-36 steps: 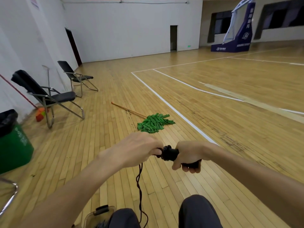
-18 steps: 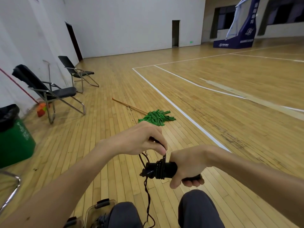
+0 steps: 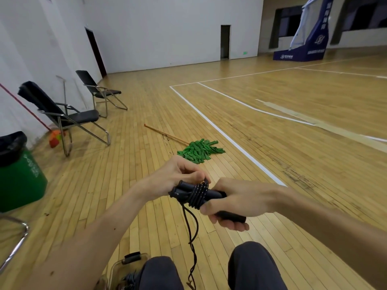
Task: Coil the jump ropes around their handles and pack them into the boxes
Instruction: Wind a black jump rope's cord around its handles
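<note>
Black rope (image 3: 198, 194) coiled round the handles (image 3: 180, 190)
Right grip (image 3: 236, 203) clutches the handles; left grip (image 3: 178, 176) pinches the rope, tail dangling.

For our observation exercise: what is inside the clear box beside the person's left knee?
Dark cord-like coils show through the clear box; the left knee and the picture's edge hide the rest.

Lower centre: left hand (image 3: 180, 174) and right hand (image 3: 236, 201) flank the handles (image 3: 211, 194); the rope (image 3: 193, 237) hangs below, between the knees (image 3: 251, 266). Bottom edge, left of the knees: box (image 3: 125, 266). Behind the hands, on the floor: mop (image 3: 199, 150). Left: two chairs (image 3: 69, 118). Far left: bin (image 3: 21, 176). Upper right: basketball stand (image 3: 310, 38).
</note>
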